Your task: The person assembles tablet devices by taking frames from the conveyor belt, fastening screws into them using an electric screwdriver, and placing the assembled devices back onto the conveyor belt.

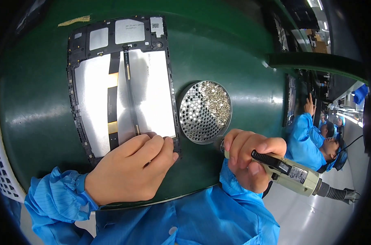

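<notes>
Near the front edge of the bench (246, 106) lies an opened tablet (150, 94), probably light, slick and bendable, best taken by its black frame (78, 51). The right hand's (252, 159) grip wraps a power screwdriver (308, 181); the left hand (130, 169) touches the near end, its grip too hidden to tell.

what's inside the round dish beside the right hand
In the round dish, a heap of small metal pieces, apparently screws, covers the upper right of a plate full of holes. Whatever lies beneath the heap is hidden.
</notes>
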Available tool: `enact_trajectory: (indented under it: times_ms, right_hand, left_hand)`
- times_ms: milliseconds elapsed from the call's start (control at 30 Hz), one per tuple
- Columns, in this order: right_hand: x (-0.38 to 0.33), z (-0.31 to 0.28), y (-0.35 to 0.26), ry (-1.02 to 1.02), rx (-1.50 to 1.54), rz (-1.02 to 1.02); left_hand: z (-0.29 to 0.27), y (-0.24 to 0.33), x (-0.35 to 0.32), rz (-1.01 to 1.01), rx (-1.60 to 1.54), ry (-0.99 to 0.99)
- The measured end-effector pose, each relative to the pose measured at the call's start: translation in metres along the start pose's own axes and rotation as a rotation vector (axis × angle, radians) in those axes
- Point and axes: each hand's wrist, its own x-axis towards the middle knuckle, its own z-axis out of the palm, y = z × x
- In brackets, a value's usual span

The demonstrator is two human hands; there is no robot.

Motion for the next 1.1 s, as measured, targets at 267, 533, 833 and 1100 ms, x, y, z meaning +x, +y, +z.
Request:
enact_trajectory:
  times_ms: [267,533,833,1100]
  right_hand:
    - [0.000,-0.002,0.007,-0.025,-0.007,-0.019]
    - [-0.001,0.000,0.009,-0.031,-0.013,-0.033]
    - [0.001,0.004,-0.005,-0.004,-0.018,-0.063]
    - [0.003,0.043,-0.017,-0.146,-0.033,-0.067]
  left_hand:
    - [0.001,0.002,-0.003,-0.068,-0.050,0.022]
    - [0.004,0.005,-0.004,-0.083,-0.047,0.036]
    - [0.001,0.004,-0.005,-0.073,-0.062,0.070]
    - [0.002,0.002,-0.006,-0.055,-0.111,0.116]
